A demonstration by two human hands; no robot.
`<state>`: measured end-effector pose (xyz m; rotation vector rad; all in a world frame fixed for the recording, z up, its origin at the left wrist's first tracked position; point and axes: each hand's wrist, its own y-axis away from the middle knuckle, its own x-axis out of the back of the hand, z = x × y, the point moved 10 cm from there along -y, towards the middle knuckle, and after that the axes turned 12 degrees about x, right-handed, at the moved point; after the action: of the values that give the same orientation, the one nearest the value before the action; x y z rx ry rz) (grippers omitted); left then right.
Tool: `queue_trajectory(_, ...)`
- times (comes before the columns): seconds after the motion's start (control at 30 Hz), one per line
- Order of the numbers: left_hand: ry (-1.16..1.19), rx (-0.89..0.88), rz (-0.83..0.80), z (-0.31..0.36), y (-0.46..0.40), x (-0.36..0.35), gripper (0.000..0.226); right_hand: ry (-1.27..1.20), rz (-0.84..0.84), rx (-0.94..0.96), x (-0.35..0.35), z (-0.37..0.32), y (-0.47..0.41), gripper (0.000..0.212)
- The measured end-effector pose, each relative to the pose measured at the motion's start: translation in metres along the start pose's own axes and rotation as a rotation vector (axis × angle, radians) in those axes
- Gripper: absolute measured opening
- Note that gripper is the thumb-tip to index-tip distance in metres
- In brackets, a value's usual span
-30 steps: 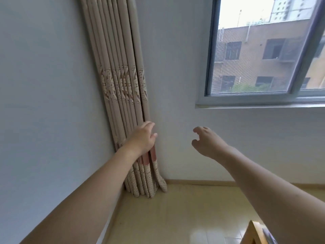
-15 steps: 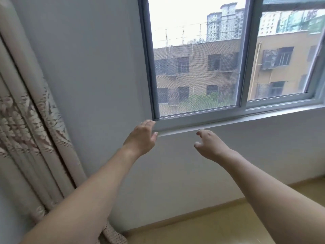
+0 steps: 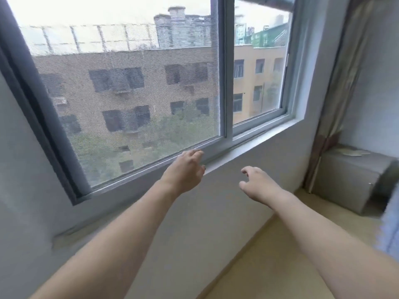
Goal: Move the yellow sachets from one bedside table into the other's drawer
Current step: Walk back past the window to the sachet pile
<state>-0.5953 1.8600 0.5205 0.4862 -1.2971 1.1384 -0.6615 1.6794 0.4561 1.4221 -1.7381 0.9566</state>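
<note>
Bare, both hands reach out empty with fingers loosely spread: left hand (image 3: pixel 185 171) before the mesh-screened window (image 3: pixel 133 93), right hand (image 3: pixel 258 183) lower, cabinet (image 3: pixel 349 175) far right.

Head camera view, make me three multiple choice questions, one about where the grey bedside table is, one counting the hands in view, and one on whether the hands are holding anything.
1. Where is the grey bedside table?
A. At the right, below the curtain
B. Under the left arm
C. On the window sill

2. How many hands are in view?
A. None
B. One
C. Two

3. What state are the hands in?
A. Both hold yellow sachets
B. Both are empty, with fingers loosely open
C. One grips the curtain

Answers:
1. A, the table stands by the curtain at the right edge.
2. C, the left hand and right hand both reach forward.
3. B, nothing is in either hand.
</note>
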Motion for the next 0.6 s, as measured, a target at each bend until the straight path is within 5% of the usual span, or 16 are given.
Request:
queue_trajectory(0.27, 0.067, -0.274, -0.07, 0.091, -0.161, -0.078, 0.045, 0.063, 0.154, -0.221, 0.071, 0.107, -0.075, 0.052)
queue_trajectory(0.6, 0.13, -0.508, -0.143, 0.269, -0.318, -0.204, 0.047, 0.095, 0.327, -0.449, 0.171, 0.32, -0.135, 0.05)
